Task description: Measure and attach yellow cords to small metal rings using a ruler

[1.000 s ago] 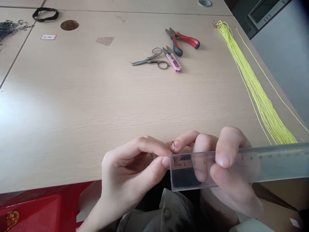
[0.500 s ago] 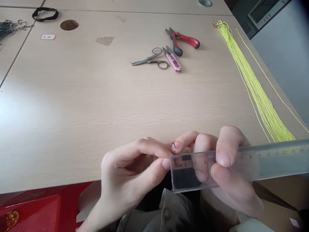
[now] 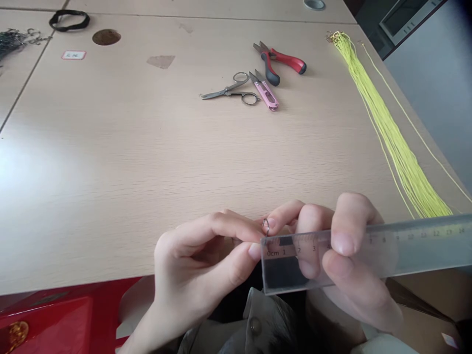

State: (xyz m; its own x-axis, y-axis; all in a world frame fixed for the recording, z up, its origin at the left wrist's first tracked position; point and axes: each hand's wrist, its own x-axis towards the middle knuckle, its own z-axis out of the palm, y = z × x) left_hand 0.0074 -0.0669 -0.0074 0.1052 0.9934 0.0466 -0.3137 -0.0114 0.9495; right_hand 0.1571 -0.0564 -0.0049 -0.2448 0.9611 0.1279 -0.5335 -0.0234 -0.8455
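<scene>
A clear plastic ruler [image 3: 282, 275] lies almost level near the table's front edge, its 0 cm end toward the left. My right hand [image 3: 354, 260] is closed on it, thumb in front, with some fingers showing through the plastic. At the zero corner stands a small thin metal ring [image 3: 266, 226]. My left hand [image 3: 210, 255] is closed in a pinch, thumb and index fingertips meeting at that corner and on the ring's lower edge. The right index fingertip is just behind the ring. Whether anything else hangs from the ring is hidden.
Farther back on the table [image 3: 165, 157] lie small scissors [image 3: 228, 92], pink thread snips [image 3: 266, 94] and red-and-black pliers [image 3: 275, 61]. A bundle of yellow cords [image 3: 391, 132] runs along the right. A black band [image 3: 69, 20] is far left; a red container [image 3: 47, 324] is below the table edge.
</scene>
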